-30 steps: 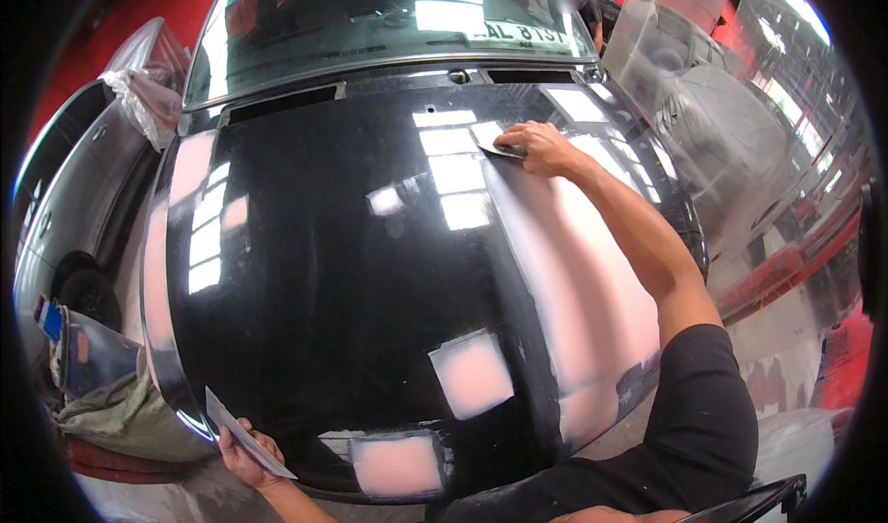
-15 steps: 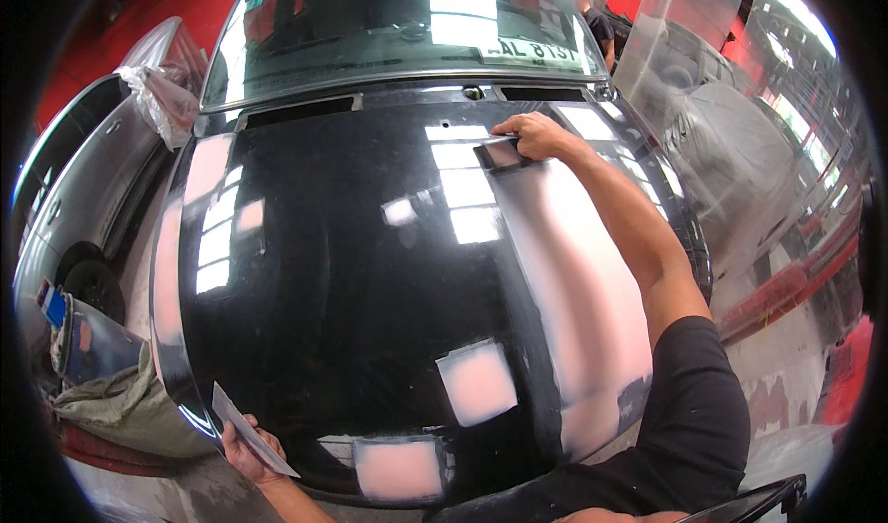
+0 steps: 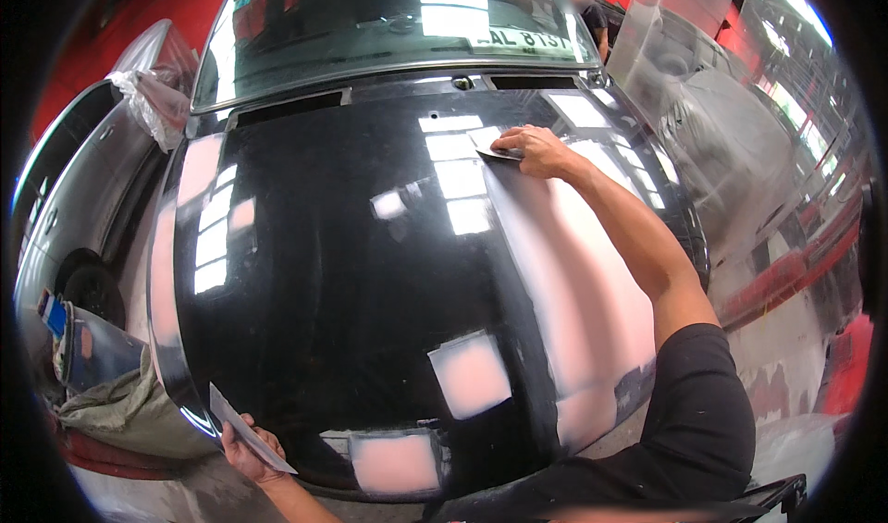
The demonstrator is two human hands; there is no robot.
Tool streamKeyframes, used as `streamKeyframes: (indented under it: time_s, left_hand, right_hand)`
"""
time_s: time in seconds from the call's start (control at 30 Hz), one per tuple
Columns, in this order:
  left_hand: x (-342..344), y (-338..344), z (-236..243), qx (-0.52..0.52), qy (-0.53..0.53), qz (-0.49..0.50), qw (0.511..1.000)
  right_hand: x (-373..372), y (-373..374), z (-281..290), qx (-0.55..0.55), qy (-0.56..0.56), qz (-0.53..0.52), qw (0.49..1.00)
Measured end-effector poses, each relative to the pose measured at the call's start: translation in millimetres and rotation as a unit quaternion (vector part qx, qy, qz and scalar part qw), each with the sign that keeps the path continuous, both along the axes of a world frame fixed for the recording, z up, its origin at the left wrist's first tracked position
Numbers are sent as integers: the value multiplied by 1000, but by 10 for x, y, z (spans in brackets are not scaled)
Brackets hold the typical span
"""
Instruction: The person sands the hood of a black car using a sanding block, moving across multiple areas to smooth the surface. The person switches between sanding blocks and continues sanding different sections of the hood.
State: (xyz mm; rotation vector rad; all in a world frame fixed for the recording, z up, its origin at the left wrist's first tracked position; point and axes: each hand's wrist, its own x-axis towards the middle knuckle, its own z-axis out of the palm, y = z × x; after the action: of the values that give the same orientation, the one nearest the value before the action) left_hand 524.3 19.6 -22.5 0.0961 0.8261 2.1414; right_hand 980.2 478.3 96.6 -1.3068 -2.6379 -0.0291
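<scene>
The right hand (image 3: 539,150) is curling its fingers around a thin flat sheet (image 3: 487,143), its upper face catching pale light, over the hood (image 3: 324,273) toward the windshield (image 3: 370,33). The left hand (image 3: 252,454) is pinching a smooth grey sheet (image 3: 239,427) by the near left corner. The hood is gleaming black, bearing chalky pink patches (image 3: 396,463).

From a black fabric sleeve (image 3: 698,398), the right arm (image 3: 638,232) extends forward; bare right hand (image 3: 540,151) pinched, bare left hand (image 3: 252,451) curled.
</scene>
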Motion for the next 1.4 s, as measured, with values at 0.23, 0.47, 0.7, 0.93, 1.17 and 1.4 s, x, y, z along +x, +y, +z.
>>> streamKeyframes:
  time_s: [0.23,0.47,0.7,0.93,1.17,1.4]
  left_hand:
    - [-80,-54,-76,43,42,-47,997]
    - [-80,5,14,-4,-46,25,999]
    - [631,-286,542,18,108,-6,994]
    - [2456,-190,945,82,207,-121,967]
    - [3841,-389,1090,23,258,-257,931]
    - [5570,-583,717,34,135,-320,937]
  right_hand:
    - [34,-50,445,-75,-77,-12,994]
    - [642,-678,1919,-90,334,27,938]
    - [913,-2579,1153,176,308,86,931]
    - [465,-4037,255,218,241,355,876]
    - [1428,-4610,-70,231,162,352,892]
    - [3736,-5053,-431,193,-25,156,968]
